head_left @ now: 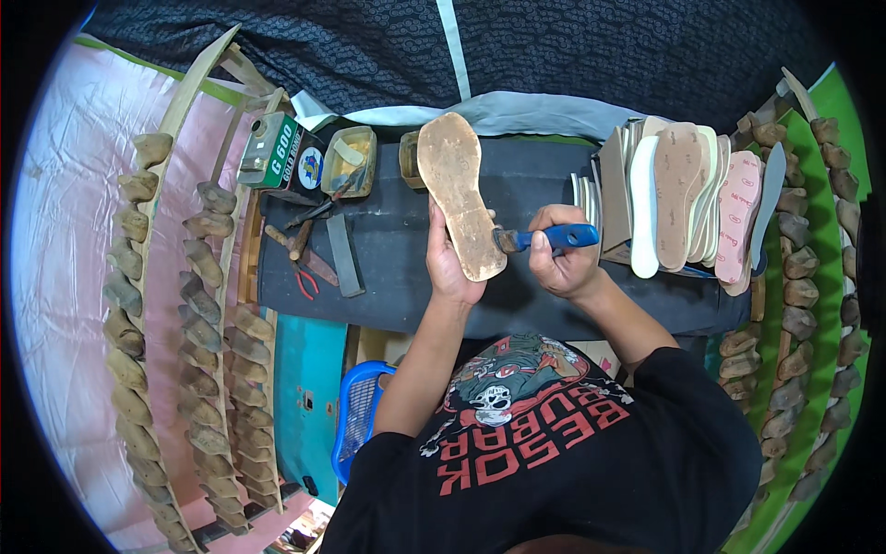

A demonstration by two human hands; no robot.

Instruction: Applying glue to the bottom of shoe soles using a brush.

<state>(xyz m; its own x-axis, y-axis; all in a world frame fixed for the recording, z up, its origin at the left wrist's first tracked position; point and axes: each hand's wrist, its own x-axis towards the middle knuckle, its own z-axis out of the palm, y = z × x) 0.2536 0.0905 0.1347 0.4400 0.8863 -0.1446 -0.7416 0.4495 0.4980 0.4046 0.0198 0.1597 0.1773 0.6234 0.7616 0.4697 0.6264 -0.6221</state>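
Observation:
My left hand (pixel 455 268) is closed round the lower part of a scuffed, tan-brown sole-shaped piece (pixel 452 171), with the thumb along its edge. The piece is held up above the table, its wide end pointing away from me. Whether it is a thin board or the bottom of a shoe last, I cannot tell. In my right hand (pixel 565 254) is a brush with a blue handle (pixel 574 236), gripped between thumb and fingers. Its dark head meets the right edge of the piece, near the narrow end.
On the dark table (pixel 369 212), a green-and-black can (pixel 281 157), a yellowish tub (pixel 351 157), a hammer (pixel 300 238), red-handled pliers (pixel 305 283) and a grey bar (pixel 345 256) lie left. Insole sheets (pixel 678 194) stand right. Racks of wooden shoe lasts (pixel 125 332) flank both sides.

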